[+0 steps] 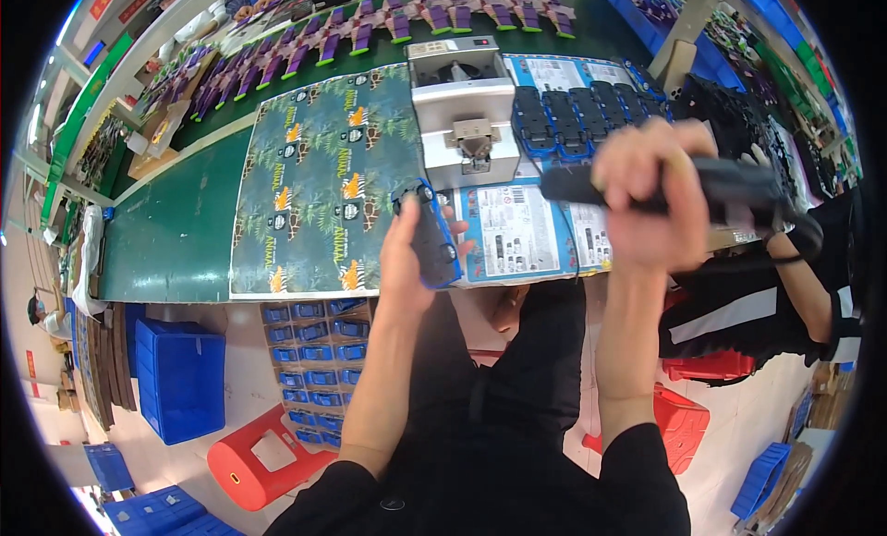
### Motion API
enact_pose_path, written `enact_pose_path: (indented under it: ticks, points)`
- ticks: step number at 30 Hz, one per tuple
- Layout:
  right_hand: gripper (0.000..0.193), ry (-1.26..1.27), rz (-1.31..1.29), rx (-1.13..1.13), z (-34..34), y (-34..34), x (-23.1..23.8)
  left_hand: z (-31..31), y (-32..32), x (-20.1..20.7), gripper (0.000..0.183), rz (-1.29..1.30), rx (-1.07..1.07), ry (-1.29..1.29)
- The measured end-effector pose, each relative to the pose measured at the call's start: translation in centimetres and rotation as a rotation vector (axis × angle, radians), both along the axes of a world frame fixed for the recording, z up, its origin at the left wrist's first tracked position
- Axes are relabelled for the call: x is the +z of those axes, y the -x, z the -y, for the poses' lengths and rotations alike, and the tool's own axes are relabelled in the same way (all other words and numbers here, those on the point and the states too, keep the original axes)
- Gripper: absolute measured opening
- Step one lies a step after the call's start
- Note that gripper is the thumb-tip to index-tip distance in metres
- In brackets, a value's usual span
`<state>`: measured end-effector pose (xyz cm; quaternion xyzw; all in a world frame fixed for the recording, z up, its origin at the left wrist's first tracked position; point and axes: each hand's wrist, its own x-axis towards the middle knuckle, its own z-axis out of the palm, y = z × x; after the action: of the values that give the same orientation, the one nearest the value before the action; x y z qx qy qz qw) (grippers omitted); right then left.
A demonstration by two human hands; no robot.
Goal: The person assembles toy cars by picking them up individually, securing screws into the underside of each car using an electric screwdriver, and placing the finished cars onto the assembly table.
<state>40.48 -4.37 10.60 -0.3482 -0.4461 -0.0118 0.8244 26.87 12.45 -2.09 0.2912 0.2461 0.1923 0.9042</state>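
My left hand (pixel 407 259) holds a blue toy car (pixel 430 236) turned underside up, its dark base and wheels showing, just over the near edge of the green table (pixel 176 231). My right hand (pixel 647 199) is raised beside it, closed around the handle of a black power screwdriver (pixel 684 185) that lies sideways, its blurred tip pointing left toward the car. The tip and the car are apart.
A grey metal machine (pixel 462 111) stands behind my hands. Printed jungle-pattern card sheets (pixel 323 176) lie left, printed blue sheets (pixel 517 231) under my hands, a row of blue cars (pixel 582 111) right. Purple packs (pixel 370 28) line the far edge. Another person (pixel 785 286) works at right. Blue crates (pixel 180 374) and red stools (pixel 263 462) stand below.
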Motion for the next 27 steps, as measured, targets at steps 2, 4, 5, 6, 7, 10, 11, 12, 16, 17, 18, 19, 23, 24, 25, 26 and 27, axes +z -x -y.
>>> enact_pose_path:
  ticks: [2, 4, 5, 6, 7, 10, 11, 12, 16, 17, 18, 19, 23, 24, 25, 26, 27]
  points:
    - [0.009, 0.057, -0.066, -0.084, -4.2, -0.3, -0.1, -1.5, 1.0, -0.5, 0.030, 0.006, 0.005, -0.033]
    - [0.016, 0.033, -0.140, -0.046, -7.8, -0.5, -0.7, -2.3, 1.4, -1.3, 0.030, 0.014, 0.009, -0.055]
    - [0.016, 0.069, -0.104, -0.077, -9.1, -0.5, -1.0, -2.5, 1.4, -1.8, 0.029, 0.044, 0.002, -0.089]
    - [0.015, 0.104, -0.047, -0.138, -10.2, -0.6, -1.1, -2.6, 1.5, -1.9, 0.028, 0.072, -0.005, -0.122]
    - [0.016, 0.179, -0.037, -0.185, -10.9, -0.4, -1.3, -2.6, 1.5, -1.9, 0.027, 0.083, -0.024, -0.108]
    - [0.017, 0.314, 0.005, -0.256, -11.8, -0.3, -1.1, -2.7, 1.4, -1.5, 0.026, 0.122, -0.050, -0.077]
    - [0.017, 0.360, 0.036, -0.278, -12.0, -0.2, -0.9, -2.8, 1.3, -1.3, 0.025, 0.117, -0.051, -0.073]
    - [0.017, 0.366, 0.040, -0.279, -12.3, -0.1, -0.9, -3.0, 1.4, -1.4, 0.025, 0.120, -0.050, -0.067]
    - [0.018, 0.417, -0.006, -0.258, -12.6, -0.2, -0.5, -3.2, 1.6, -1.5, 0.027, 0.123, -0.065, -0.045]
    - [0.019, 0.425, -0.107, -0.210, -12.2, -0.4, -0.4, -3.1, 1.5, -1.4, 0.026, 0.118, -0.056, -0.041]
    - [0.022, 0.432, -0.206, -0.166, -11.7, -0.6, -0.3, -3.0, 1.3, -1.4, 0.026, 0.124, -0.052, -0.037]
    - [0.021, 0.360, -0.265, -0.084, -11.2, 0.2, -0.3, -2.9, 1.4, -1.5, 0.026, 0.128, -0.080, -0.054]
    - [0.013, 0.216, -0.260, 0.041, -8.9, 3.2, -0.4, -2.5, 1.7, -1.5, 0.025, 0.109, -0.104, -0.142]
    - [0.012, 0.173, -0.203, 0.093, -8.9, 3.7, -0.5, -2.5, 1.5, -1.4, 0.025, 0.100, -0.111, -0.185]
    - [0.013, 0.129, -0.147, 0.145, -9.1, 4.1, -0.6, -2.4, 1.5, -1.1, 0.024, 0.102, -0.103, -0.168]
    - [0.013, 0.126, -0.146, 0.145, -9.3, 4.3, -0.7, -2.3, 1.5, -1.1, 0.024, 0.102, -0.104, -0.171]
    - [0.012, 0.146, -0.119, 0.136, -9.4, 4.5, -1.0, -2.2, 1.5, -1.1, 0.023, 0.094, -0.109, -0.170]
